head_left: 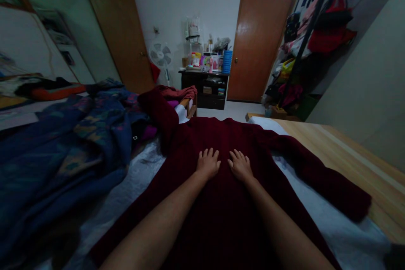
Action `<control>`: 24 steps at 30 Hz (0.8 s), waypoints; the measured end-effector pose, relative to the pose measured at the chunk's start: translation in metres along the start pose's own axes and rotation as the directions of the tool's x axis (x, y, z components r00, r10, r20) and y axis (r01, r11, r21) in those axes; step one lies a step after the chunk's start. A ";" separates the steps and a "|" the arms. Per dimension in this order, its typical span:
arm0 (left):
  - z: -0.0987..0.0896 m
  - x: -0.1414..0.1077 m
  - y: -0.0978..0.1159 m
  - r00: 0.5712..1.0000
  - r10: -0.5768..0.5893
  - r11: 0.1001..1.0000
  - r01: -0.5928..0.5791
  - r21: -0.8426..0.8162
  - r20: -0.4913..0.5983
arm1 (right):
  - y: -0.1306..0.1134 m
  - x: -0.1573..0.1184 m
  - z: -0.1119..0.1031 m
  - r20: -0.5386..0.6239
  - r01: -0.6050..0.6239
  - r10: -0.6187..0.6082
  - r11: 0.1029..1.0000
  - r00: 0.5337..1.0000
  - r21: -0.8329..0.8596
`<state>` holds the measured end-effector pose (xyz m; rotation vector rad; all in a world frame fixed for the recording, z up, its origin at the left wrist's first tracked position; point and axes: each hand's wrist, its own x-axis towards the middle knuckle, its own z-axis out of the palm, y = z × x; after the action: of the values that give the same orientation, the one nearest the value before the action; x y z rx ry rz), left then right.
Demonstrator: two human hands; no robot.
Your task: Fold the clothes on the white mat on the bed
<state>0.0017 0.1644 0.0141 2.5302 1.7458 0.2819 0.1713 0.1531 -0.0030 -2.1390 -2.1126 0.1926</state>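
Observation:
A dark red long-sleeved garment (pixel 221 219) lies spread over a pale sheet, its collar end away from me. My left hand (pixel 208 163) rests on its upper part, palm down with fingers apart. Just to the right, my right hand (pixel 240 166) lies on the same cloth, fingers spread as well. A gap of dark red cloth shows between the two hands, and neither holds anything. One sleeve (pixel 329 177) stretches out to the right; the other (pixel 161 114) is bent up at the left.
Blue patterned fabric (pixel 79 152) is heaped at the left. A wooden board (pixel 341 147) borders the pale sheet (pixel 139 185) on the right. Beyond stand a black cabinet (pixel 202 97), a fan (pixel 161 55) and a door (pixel 257 42); bags (pixel 329 33) hang at the right.

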 end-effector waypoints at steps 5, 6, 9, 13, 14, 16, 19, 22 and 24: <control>-0.007 -0.041 -0.005 0.993 0.113 0.993 -0.114 -0.019 -0.035 | -0.002 -0.049 -0.004 0.001 0.071 -0.071 0.997 0.997 -0.036; -0.009 -0.049 -0.007 0.990 0.137 0.990 -0.138 -0.028 -0.020 | -0.003 -0.058 -0.004 0.005 0.085 -0.085 0.995 0.996 -0.044; -0.011 -0.075 -0.014 0.984 0.175 0.984 -0.174 -0.044 0.027 | -0.007 -0.083 -0.005 0.013 0.117 -0.117 0.991 0.993 -0.057; -0.011 -0.104 -0.017 0.988 0.147 0.988 -0.144 -0.059 0.055 | -0.014 -0.107 -0.007 0.054 0.125 -0.123 0.991 0.991 -0.044; -0.012 -0.110 -0.016 0.988 0.145 0.988 -0.141 -0.071 0.060 | -0.016 -0.112 -0.009 0.072 0.126 -0.123 0.992 0.990 -0.033; -0.015 -0.122 -0.014 0.986 0.154 0.985 -0.146 -0.096 0.072 | -0.020 -0.122 -0.011 0.103 0.128 -0.126 0.992 0.987 -0.006; -0.019 -0.140 -0.010 0.976 0.197 0.974 -0.185 -0.128 0.090 | -0.026 -0.136 -0.012 0.133 0.131 -0.133 0.991 0.982 0.021; -0.022 -0.157 -0.006 0.959 0.255 0.956 -0.231 -0.182 0.121 | -0.030 -0.149 -0.012 0.134 0.141 -0.144 0.990 0.980 0.031; -0.025 -0.167 -0.003 0.952 0.272 0.945 -0.236 -0.228 0.138 | -0.031 -0.156 -0.011 0.123 0.153 -0.158 0.987 0.980 0.043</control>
<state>-0.0633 0.0088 0.0180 2.5384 1.2584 0.2401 0.1407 -0.0029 0.0139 -1.9804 -2.3164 0.3532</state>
